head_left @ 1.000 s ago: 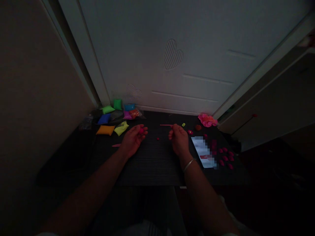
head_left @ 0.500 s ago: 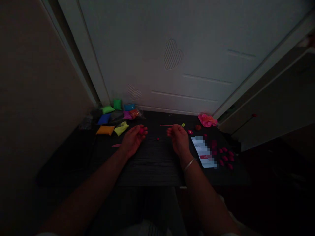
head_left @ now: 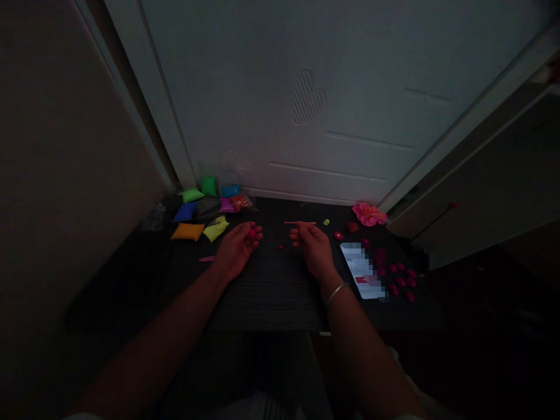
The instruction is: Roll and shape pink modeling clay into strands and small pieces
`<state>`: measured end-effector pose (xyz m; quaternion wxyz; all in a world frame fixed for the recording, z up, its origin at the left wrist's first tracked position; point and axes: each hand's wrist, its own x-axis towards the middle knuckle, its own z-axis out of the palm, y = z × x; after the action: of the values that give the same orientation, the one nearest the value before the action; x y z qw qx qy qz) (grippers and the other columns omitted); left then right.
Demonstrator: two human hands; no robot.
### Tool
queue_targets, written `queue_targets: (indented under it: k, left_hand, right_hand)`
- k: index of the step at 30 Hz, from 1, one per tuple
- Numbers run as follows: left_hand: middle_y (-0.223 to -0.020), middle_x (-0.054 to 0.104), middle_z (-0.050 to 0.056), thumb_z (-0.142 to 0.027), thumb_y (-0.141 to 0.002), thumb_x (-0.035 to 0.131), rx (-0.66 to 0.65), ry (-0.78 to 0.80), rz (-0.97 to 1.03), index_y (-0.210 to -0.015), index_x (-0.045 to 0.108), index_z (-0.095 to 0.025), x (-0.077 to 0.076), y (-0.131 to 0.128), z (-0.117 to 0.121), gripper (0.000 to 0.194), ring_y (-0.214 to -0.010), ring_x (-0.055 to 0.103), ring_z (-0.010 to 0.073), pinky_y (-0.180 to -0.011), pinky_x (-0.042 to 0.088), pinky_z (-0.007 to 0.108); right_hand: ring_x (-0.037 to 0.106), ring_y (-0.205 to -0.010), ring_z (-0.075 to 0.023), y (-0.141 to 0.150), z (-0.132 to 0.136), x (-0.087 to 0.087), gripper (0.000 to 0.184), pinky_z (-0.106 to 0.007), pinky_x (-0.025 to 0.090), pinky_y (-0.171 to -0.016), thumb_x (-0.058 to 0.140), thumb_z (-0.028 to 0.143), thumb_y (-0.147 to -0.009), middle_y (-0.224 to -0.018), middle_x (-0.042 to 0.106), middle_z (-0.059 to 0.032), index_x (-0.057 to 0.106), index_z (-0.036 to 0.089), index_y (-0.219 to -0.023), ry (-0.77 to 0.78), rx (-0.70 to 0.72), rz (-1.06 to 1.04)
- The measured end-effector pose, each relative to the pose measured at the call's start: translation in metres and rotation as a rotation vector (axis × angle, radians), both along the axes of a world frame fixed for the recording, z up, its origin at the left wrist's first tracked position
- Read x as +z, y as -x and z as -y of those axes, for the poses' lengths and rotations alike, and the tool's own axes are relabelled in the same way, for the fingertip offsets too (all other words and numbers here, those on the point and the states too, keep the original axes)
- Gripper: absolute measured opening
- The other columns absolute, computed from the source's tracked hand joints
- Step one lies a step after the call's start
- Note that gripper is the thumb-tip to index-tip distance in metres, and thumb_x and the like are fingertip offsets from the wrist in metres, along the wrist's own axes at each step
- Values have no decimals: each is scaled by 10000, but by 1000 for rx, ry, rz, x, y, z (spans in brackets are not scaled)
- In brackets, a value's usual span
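Observation:
My left hand (head_left: pixel 236 249) is closed round a lump of pink clay (head_left: pixel 252 233), which shows between thumb and fingers. To its right, my right hand (head_left: pixel 314 248) hangs over the table with thumb and fingertips pinched together; whatever they hold, if anything, is too small to make out. A tiny pink clay ball (head_left: pixel 280 247) lies on the dark table between both hands. Just behind my right fingertips lies a thin pink tool (head_left: pixel 289 222). A pink flat tool (head_left: pixel 206 259) is partly hidden by my left wrist.
Packets of coloured clay, including an orange packet (head_left: pixel 188 232) and a yellow packet (head_left: pixel 216 228), lie at the back left. On the right are a lit phone (head_left: pixel 362 271), several pink clay pieces (head_left: pixel 400 282) and a pink ruffled flower (head_left: pixel 370 214). A white door (head_left: pixel 262 116) stands behind the table (head_left: pixel 271 303).
My right hand has shifted slightly left, toward the left hand, uncovering more of the thin pink tool. My left hand stays put with the pink clay.

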<state>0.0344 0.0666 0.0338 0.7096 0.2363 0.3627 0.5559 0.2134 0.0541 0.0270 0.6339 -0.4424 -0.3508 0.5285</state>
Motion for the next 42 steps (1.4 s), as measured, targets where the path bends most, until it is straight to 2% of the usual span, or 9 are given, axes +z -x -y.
queue_targets:
  k: [2, 4, 10, 13, 17, 23, 28, 32, 42]
  left_hand:
    - [-768, 653, 37, -147, -801, 521, 1, -2, -5, -816, 599, -130, 0, 0, 0, 81, -614, 612, 76, -509, 477, 146]
    - [-770, 653, 37, -146, -802, 519, 1, -2, -9, -820, 598, -130, 0, -1, 0, 82, -616, 613, 77, -505, 475, 145]
    - [-771, 652, 34, -148, -801, 523, 1, 1, -4, -811, 597, -130, 0, 0, 0, 76, -619, 615, 77, -507, 478, 146]
    - [-765, 651, 33, -146, -798, 526, 6, -8, 4, -809, 599, -129, 0, 0, 0, 76, -613, 615, 77, -506, 478, 147]
    - [-766, 651, 32, -148, -799, 525, 16, -6, 4, -808, 600, -130, -1, 0, 0, 77, -618, 615, 77, -509, 475, 145]
    - [-760, 649, 35, -149, -802, 518, 17, 2, -9, -807, 596, -131, 2, -1, 1, 80, -610, 610, 78, -503, 471, 149]
    - [-757, 648, 33, -139, -800, 517, 21, 3, -11, -810, 595, -127, 2, -1, 1, 79, -607, 610, 78, -499, 468, 149]
    - [-768, 649, 34, -141, -798, 521, 16, -8, -9, -814, 596, -130, 0, -1, 0, 77, -617, 612, 78, -507, 472, 152]
    - [-771, 648, 31, -146, -782, 544, 17, -6, -13, -816, 599, -133, 0, -1, 0, 66, -621, 610, 76, -517, 471, 151]
  right_hand:
    - [612, -711, -107, 2, 1, 0, 262, -203, 483, -547, 650, 345, -679, -844, 661, -13, 612, 193, -888, 9, 58, 3]
    - [617, -724, -116, 2, 1, -1, 271, -211, 487, -552, 641, 373, -684, -849, 662, -20, 607, 190, -880, 16, 77, 13]
    - [450, -418, -44, -2, -2, -5, 238, -163, 347, -404, 655, 392, -667, -493, 523, 77, 550, 178, -673, 0, -36, 83]
    - [503, -496, -57, -3, -2, -6, 210, -170, 379, -454, 664, 347, -656, -574, 567, 65, 583, 188, -767, -27, -41, 76]
    - [585, -655, -107, -1, -1, -4, 265, -203, 439, -515, 612, 397, -690, -750, 643, 2, 594, 191, -856, -8, 19, 69]
    - [482, -477, -68, -2, -2, -7, 258, -186, 369, -446, 589, 436, -706, -551, 561, 46, 597, 180, -739, 6, -9, 195]
    - [525, -599, -80, -2, -4, -11, 232, -197, 409, -536, 619, 372, -684, -693, 598, 29, 624, 190, -828, -43, -23, 224]
    - [490, -527, -73, -2, -5, -12, 258, -201, 389, -505, 582, 414, -711, -615, 568, 32, 626, 169, -778, 3, -9, 243]
    - [504, -598, -85, -2, -3, -10, 234, -210, 406, -563, 623, 352, -677, -704, 609, 29, 662, 195, -845, -26, -13, 288]
